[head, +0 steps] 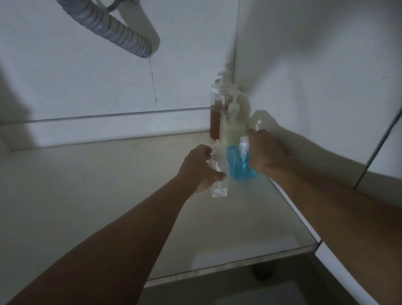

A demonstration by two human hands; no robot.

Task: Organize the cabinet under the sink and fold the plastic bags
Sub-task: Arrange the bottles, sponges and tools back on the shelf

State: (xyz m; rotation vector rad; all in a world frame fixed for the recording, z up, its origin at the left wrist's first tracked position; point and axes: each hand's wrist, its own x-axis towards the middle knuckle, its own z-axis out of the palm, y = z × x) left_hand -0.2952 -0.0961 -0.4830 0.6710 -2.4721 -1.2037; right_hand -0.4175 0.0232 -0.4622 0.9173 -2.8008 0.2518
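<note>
Dim under-sink cabinet floor (103,195), bottles bunched in back right corner. Left hand (200,170) gripping clear bottle (218,172), right hand (268,153) wrapped round blue bottle (240,166). Best to set both upright, snug beside brown bottle (215,121), pumps facing out.

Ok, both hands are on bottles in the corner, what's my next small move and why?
Probably set the clear bottle in your left hand down beside the blue bottle your right hand holds: the others already stand grouped in that back right corner.
</note>
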